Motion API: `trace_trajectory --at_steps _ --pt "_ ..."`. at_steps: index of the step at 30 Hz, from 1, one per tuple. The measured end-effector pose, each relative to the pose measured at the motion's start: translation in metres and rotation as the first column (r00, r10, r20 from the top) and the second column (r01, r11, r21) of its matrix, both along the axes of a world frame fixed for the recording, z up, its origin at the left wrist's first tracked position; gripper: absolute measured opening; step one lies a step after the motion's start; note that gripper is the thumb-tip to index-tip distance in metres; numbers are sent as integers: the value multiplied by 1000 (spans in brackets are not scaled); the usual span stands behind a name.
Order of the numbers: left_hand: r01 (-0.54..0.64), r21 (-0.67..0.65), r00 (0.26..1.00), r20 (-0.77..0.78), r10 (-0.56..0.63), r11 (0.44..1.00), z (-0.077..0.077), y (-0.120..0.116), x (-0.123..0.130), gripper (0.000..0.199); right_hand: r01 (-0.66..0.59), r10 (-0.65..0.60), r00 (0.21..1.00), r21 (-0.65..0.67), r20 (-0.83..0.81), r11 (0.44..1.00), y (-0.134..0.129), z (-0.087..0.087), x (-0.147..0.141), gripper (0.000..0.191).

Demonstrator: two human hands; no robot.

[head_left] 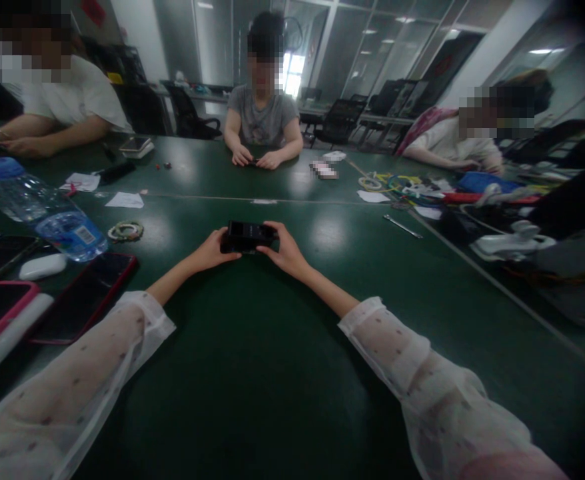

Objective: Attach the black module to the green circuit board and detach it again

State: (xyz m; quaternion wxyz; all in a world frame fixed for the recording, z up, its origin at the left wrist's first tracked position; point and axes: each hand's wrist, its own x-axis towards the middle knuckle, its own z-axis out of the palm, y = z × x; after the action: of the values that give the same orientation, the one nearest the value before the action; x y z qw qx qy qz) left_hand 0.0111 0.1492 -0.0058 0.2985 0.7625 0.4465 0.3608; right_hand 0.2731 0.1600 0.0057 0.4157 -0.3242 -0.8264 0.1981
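Note:
A small black box-shaped device with a dark screen [249,235] is held in front of me, close to the green tabletop [252,373]. Faint light marks show on its screen face. My left hand [213,251] grips its left end, thumb along the lower edge. On the right end, my right hand [287,252] has its thumb below and fingers over the top. Both hands are closed on the device, and some fingertips are hidden behind it. A beaded bracelet [125,231] lies to the left of my left hand.
At left are a water bottle [67,223], a red-edged phone [90,293], a pink-cased phone [2,313] and a white case [43,266]. A wrench [402,226] and tangled cables [397,183] lie right. Three people sit around the table, including one opposite [262,120].

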Motion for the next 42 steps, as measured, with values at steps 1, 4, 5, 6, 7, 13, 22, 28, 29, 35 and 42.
trace_trajectory --at_steps 1,4,5,6,7,13,22,28,29,35,42 --pt "3 5 1000 1 -3 1000 1 0 0 72 -1 1 1000 7 -5 1000 1 -1 0 58" --pt "19 10 1000 5 -19 1000 3 -1 1 69 -6 6 1000 15 -2 1000 1 -1 0 57" --pt "25 10 1000 6 -25 1000 4 -1 1 68 -5 5 1000 12 1 1000 0 0 0 57" --pt "25 10 1000 6 -25 1000 4 -2 2 68 -2 2 1000 8 5 1000 0 0 0 57" --pt "23 9 1000 5 -23 1000 5 -2 2 68 2 -2 1000 5 7 1000 -1 0 0 57" --pt "21 -20 1000 11 -21 1000 4 -3 1 73 -7 8 1000 23 -22 1000 -2 0 0 56" --pt "64 45 998 -29 -62 997 1 2 -2 64 44 -46 995 -16 -94 999 -4 3 -1 59" --pt "9 68 994 -111 -2 998 3 0 -2 69 226 -225 955 -17 -195 974 -2 2 0 60" --pt "5 68 993 -119 3 998 3 -1 -2 69 245 -244 947 -23 -210 969 -2 2 1 61" --pt "-1 62 989 -147 10 998 7 -3 -2 63 354 -343 907 2 -245 935 9 -6 5 58" --pt "6 54 986 -165 3 999 14 -8 0 60 372 -396 878 -135 -270 918 22 -17 11 58"
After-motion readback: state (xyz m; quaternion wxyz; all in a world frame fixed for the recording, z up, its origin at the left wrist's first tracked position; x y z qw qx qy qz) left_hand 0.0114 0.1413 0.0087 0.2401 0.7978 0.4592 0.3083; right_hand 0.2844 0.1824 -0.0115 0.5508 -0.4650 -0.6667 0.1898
